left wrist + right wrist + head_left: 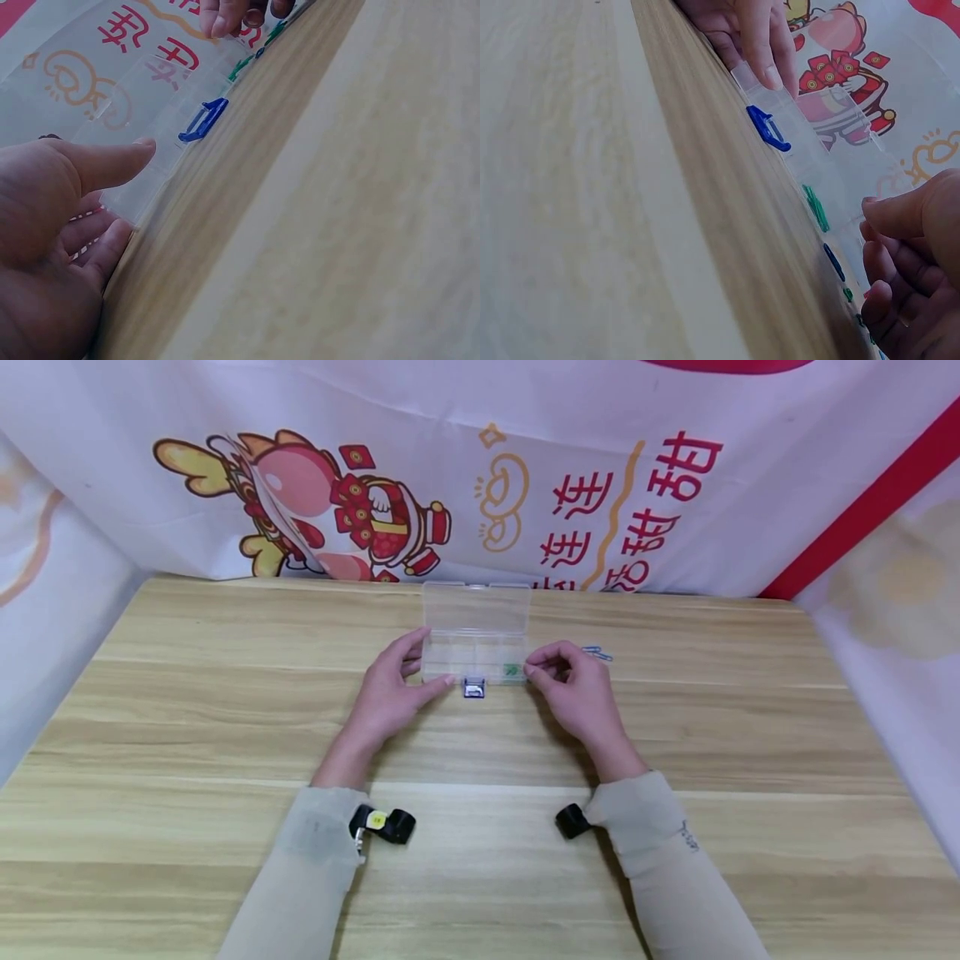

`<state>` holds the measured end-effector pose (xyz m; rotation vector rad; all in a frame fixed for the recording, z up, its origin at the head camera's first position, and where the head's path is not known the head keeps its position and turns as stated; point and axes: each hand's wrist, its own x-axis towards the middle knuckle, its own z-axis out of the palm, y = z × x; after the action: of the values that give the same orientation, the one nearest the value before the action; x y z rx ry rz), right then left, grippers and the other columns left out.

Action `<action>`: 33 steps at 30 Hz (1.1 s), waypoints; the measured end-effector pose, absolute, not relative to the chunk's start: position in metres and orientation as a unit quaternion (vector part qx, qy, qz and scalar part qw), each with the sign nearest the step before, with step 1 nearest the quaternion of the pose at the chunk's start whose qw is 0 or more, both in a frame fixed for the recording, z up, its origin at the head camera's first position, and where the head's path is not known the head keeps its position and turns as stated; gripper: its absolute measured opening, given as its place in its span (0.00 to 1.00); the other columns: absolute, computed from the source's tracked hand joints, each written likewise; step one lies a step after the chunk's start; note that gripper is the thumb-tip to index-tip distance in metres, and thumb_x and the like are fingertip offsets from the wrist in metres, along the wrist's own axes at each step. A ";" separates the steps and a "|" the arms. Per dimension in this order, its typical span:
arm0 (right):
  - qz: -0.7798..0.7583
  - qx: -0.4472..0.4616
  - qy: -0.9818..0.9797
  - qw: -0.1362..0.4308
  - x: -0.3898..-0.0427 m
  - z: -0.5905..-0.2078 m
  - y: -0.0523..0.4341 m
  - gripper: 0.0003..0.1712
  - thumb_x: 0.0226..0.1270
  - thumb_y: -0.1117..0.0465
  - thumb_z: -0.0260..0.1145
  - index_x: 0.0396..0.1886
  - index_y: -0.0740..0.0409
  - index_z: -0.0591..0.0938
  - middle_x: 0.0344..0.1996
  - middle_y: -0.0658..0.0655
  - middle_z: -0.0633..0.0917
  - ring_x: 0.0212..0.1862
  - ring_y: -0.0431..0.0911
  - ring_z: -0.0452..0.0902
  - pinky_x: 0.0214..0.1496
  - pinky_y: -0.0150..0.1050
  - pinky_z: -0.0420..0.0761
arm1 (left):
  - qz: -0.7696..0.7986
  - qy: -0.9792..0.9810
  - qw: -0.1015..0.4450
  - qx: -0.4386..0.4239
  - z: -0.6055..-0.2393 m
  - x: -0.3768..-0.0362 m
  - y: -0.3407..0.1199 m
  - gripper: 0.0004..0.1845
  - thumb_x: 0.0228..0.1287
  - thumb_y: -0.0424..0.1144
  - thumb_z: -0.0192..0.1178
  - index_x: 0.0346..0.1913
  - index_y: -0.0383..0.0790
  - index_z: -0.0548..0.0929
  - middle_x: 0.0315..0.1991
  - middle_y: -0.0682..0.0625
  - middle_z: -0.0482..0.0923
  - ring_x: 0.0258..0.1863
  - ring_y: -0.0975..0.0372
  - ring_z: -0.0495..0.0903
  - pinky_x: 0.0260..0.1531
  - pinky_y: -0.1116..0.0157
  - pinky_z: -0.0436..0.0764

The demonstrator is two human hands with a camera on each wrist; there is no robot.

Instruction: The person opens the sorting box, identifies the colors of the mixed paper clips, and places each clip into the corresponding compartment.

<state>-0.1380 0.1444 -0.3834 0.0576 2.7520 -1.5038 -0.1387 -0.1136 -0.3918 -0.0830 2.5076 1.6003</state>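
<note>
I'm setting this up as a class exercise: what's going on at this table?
A person sits at a wooden table with an open clear plastic organiser box. The left hand rests straight-fingered against its left end. The right hand, fingers curled, is at its right end, beside green clips. A blue clip lies in front.
</note>
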 end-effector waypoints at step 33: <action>-0.396 -0.025 0.918 -0.020 -0.144 -0.395 0.167 0.09 0.74 0.60 0.74 0.50 0.55 0.93 0.42 0.58 0.83 0.42 0.51 0.76 0.43 0.40 0.77 | 0.525 0.847 0.075 -0.025 -0.391 -0.137 -0.114 0.45 0.70 0.44 0.75 0.84 0.52 0.64 0.78 0.40 0.69 0.76 0.45 0.73 0.79 0.50 0.75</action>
<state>-0.1441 0.1673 -0.3947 -0.0794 2.9211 -1.2607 -0.1368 -0.1138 -0.3907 -0.0758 2.5424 1.5750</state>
